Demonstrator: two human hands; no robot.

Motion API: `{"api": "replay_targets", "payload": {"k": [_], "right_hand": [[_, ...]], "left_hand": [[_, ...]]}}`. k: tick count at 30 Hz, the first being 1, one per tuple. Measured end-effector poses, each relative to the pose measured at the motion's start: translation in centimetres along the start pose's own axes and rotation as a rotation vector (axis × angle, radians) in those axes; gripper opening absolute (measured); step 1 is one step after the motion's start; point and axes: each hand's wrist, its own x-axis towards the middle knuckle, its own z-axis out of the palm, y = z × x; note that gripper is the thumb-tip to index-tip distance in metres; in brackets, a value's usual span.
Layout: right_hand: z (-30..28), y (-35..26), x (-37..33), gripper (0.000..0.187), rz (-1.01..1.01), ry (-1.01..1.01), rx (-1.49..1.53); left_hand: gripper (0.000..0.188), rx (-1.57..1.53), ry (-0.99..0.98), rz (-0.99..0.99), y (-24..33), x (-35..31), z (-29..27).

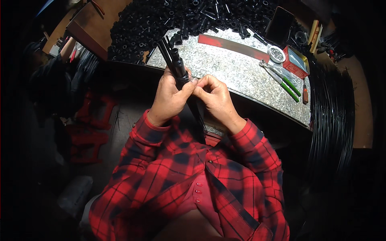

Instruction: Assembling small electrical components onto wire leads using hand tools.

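In front of my chest, at the near edge of the worktop, my left hand (171, 96) is wrapped round what looks like a black umbrella frame (179, 69). It has a ribbed black tube with several thin rods standing up beside it, and more rods hang below toward my lap. My right hand (215, 94) pinches with thumb and forefinger next to my left thumb, against the frame's side. Whatever lies between those right fingertips is too small and covered to make out.
A pile of black tubular parts (136, 28) covers the back of the speckled worktop (237, 72). On it lie a flat red-brown bar (233, 47), green-handled pliers (283, 82), a screwdriver (305, 94), a white round dish (276, 54) and a red box (295, 66). Long black rods (331, 116) hang at the right.
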Motion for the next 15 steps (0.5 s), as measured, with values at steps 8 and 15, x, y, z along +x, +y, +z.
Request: {"api": "replay_targets", "payload": {"k": [8, 15], "right_hand": [[-1.0, 0.2, 0.0, 0.015, 0.086, -0.057, 0.017], [-3.9, -2.4, -1.8, 0.015, 0.1, -0.068, 0.039]], "left_hand": [[0.02, 0.1, 0.022, 0.08, -0.6, -0.4, 0.7], [0.016, 0.112, -0.069, 0.176, -1.2, -0.6, 2.0]]}}
